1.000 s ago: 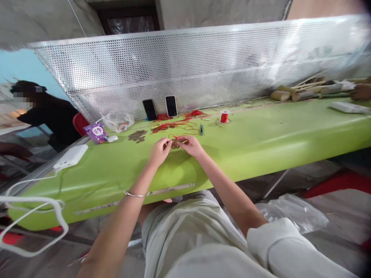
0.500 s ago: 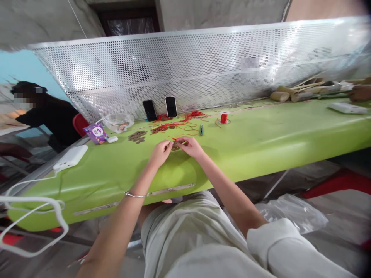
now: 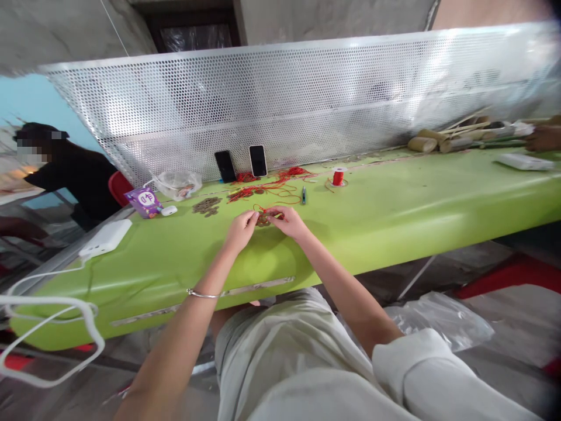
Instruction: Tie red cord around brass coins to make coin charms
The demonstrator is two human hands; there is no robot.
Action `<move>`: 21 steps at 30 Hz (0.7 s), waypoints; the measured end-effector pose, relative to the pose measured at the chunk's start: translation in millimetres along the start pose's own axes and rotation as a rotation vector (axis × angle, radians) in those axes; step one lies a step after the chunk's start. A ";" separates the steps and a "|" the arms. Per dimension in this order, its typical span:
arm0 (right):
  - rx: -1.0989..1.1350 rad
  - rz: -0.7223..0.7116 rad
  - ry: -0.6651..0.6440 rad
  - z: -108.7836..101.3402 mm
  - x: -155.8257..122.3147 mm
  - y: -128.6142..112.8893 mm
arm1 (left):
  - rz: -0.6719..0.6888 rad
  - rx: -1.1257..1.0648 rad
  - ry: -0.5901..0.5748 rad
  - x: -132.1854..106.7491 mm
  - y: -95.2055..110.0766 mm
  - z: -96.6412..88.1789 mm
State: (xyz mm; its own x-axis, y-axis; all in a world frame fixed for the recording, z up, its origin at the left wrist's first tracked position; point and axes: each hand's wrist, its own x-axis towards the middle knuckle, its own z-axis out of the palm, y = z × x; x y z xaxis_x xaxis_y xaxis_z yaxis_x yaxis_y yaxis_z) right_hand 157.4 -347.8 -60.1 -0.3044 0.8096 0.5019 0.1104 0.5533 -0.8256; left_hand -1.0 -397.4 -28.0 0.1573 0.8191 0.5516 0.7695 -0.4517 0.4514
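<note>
Between my two hands is a small cluster of brown coin-like discs (image 3: 263,220) with a thin red cord (image 3: 262,208) attached at its top. My left hand (image 3: 241,228) is closed in a pinch at the cluster's left side, thumb and forefinger together. On the opposite side my right hand (image 3: 287,221) pinches its right edge, fingers bent over it. The fingertips partly hide the discs and the cord. Farther left lies a loose pile of similar discs (image 3: 207,206). Beyond my hands, several bundles of red cord (image 3: 252,192) spread over the green tabletop (image 3: 377,219).
A small cutter-like tool (image 3: 304,196) and a red cord spool (image 3: 338,178) lie to the right. Two phones (image 3: 258,162) lean against a perforated metal screen (image 3: 307,99). At left are a purple packet (image 3: 144,202), a white power bank (image 3: 106,237) and a seated person (image 3: 83,169).
My left fingertips have shifted slightly, leaving more of the brown discs showing between the hands. The view has moved a little; the other things on the table stay in place.
</note>
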 end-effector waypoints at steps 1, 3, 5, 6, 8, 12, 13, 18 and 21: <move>0.001 -0.001 0.005 -0.1 0.2 0.3 | -0.010 -0.006 -0.005 -0.3 0.6 -0.2; 0.005 -0.001 0.016 -0.1 0.8 1.6 | -0.026 -0.021 -0.021 -0.9 1.7 -0.3; 0.011 0.000 0.027 0.2 1.6 3.3 | -0.035 -0.035 -0.049 -1.1 2.4 0.2; 0.014 0.001 0.031 0.4 2.0 4.2 | -0.038 -0.041 -0.063 -1.0 2.7 0.5; 0.020 0.000 0.034 0.8 2.5 5.7 | -0.042 -0.048 -0.080 -0.7 3.1 0.9; 0.026 0.000 0.031 1.2 2.9 6.9 | -0.046 -0.061 -0.082 -0.1 3.6 0.1; 0.026 0.001 0.032 1.1 2.8 6.9 | -0.049 -0.063 -0.080 0.0 3.7 -0.3; 0.024 0.007 0.041 0.8 2.4 5.1 | -0.071 -0.078 -0.067 -0.1 2.9 -1.2; 0.023 0.011 0.048 0.6 2.0 4.1 | -0.084 -0.090 -0.068 -0.1 1.2 -0.1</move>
State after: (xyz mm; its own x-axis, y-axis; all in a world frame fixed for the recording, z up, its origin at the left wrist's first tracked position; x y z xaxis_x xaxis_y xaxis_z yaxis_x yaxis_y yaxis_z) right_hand 156.7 -344.1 -62.6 -0.2572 0.8244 0.5043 0.0911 0.5402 -0.8366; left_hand -0.2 -398.1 -27.4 0.1383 0.8761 0.4619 0.7237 -0.4078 0.5567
